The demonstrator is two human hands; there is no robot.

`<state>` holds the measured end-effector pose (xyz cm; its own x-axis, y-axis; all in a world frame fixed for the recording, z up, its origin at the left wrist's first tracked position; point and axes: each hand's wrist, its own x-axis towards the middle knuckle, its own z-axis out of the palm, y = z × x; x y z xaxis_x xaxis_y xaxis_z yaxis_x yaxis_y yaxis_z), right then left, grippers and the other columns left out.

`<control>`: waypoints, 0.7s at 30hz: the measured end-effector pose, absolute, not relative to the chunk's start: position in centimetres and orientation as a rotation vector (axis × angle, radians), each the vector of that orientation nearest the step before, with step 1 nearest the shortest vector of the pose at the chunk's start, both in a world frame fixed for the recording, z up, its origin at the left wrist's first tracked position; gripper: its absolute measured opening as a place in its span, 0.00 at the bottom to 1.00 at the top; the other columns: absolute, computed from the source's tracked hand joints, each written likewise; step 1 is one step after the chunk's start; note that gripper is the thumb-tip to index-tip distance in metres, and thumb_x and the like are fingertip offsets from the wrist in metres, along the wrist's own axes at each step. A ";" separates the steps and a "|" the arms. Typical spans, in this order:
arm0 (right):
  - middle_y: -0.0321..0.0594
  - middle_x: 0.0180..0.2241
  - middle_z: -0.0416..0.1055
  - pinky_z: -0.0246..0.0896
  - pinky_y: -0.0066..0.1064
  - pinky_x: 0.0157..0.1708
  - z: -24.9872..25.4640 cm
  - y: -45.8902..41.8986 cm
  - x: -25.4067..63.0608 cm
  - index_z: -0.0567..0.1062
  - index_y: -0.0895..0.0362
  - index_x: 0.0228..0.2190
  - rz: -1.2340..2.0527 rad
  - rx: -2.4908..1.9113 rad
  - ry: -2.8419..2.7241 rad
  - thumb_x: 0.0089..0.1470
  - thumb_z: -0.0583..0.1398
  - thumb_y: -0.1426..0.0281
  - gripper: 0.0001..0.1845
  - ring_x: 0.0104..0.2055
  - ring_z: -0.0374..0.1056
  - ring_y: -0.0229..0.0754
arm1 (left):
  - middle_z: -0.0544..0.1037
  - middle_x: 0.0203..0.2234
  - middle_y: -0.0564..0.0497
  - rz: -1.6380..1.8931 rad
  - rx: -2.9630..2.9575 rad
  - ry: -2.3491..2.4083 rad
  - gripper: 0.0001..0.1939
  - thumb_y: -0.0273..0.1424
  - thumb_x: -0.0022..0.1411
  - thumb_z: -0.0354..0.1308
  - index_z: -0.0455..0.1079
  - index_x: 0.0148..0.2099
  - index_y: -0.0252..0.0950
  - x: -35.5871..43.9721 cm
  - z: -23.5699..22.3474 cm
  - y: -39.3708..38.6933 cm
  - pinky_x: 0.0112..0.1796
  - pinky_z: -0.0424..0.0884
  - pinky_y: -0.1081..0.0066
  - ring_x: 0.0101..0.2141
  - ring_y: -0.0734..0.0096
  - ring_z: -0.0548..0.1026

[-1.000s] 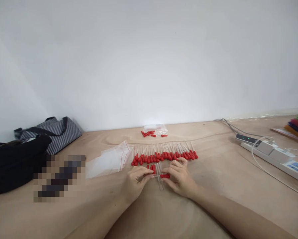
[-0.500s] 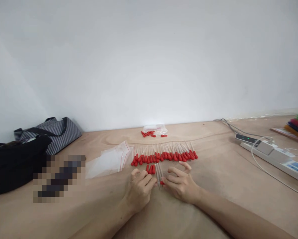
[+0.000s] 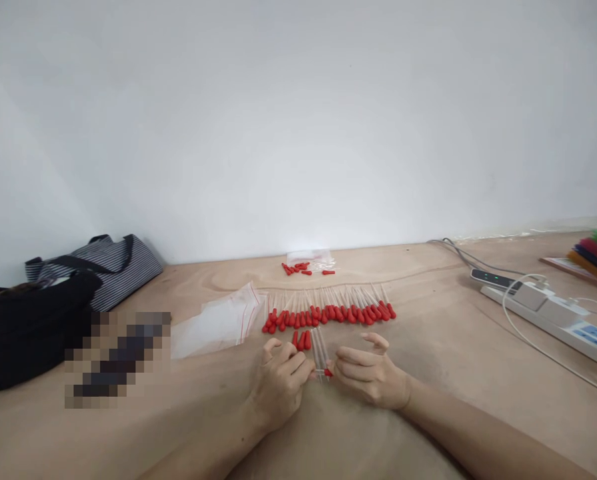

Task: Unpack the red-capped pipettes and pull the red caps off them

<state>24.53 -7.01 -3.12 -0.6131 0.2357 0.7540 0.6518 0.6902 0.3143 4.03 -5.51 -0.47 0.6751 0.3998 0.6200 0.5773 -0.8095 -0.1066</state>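
My left hand [image 3: 282,381] is closed in a pinch on a thin clear dropper tube [image 3: 321,371] near the table's front. Facing it, my right hand [image 3: 370,375] pinches a red rubber bulb [image 3: 328,373] at the tube's right end. Whether the tube sits inside the bulb is too small to tell. Several loose clear tubes [image 3: 320,343] lie between the hands, partly behind the held one. Beside them, just beyond my left fingers, are 3 loose red bulbs [image 3: 301,341]. Farther back runs a row of droppers with red bulbs [image 3: 331,313], tubes pointing away.
Clear zip bags [image 3: 216,327] lie to the left. More red bulbs [image 3: 293,269] and a small bag [image 3: 308,257] are near the wall. On the right is a power strip [image 3: 553,317] with cables; a striped bag [image 3: 133,270] and black cloth [image 3: 33,333] are at left.
My right hand has shifted slightly right and nearer to me with the red bulb. The bulb and tube have dropped a little toward me. My left hand has hardly moved.
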 end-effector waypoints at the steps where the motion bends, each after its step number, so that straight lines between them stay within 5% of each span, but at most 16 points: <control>1: 0.23 0.23 0.71 0.30 0.36 0.50 -3.2 -6.9 24.6 0.70 0.50 0.32 -0.755 -0.674 -2.190 0.57 0.49 0.77 0.13 0.40 0.65 0.28 | 0.70 0.18 0.54 -0.865 -2.595 -0.778 0.12 0.25 0.59 0.44 0.65 0.26 0.36 4.0 -0.5 -5.5 0.37 0.51 0.64 0.27 0.71 0.65; 13: 0.31 0.22 0.71 0.40 0.41 0.45 -2.5 -6.4 26.1 0.74 0.48 0.29 -0.297 -1.026 -2.122 0.52 0.54 0.68 0.09 0.35 0.64 0.39 | 0.71 0.18 0.55 -0.908 -2.523 -0.932 0.13 0.24 0.59 0.44 0.64 0.25 0.36 3.2 -0.7 -5.2 0.37 0.52 0.64 0.26 0.72 0.64; 21: 0.35 0.26 0.71 0.40 0.41 0.40 -2.7 -5.3 28.1 0.75 0.50 0.27 -0.375 -1.407 -1.892 0.50 0.55 0.67 0.08 0.33 0.62 0.40 | 0.73 0.25 0.51 -1.099 -2.624 -1.043 0.11 0.29 0.62 0.44 0.67 0.33 0.36 3.2 -0.7 -4.5 0.31 0.58 0.69 0.29 0.69 0.67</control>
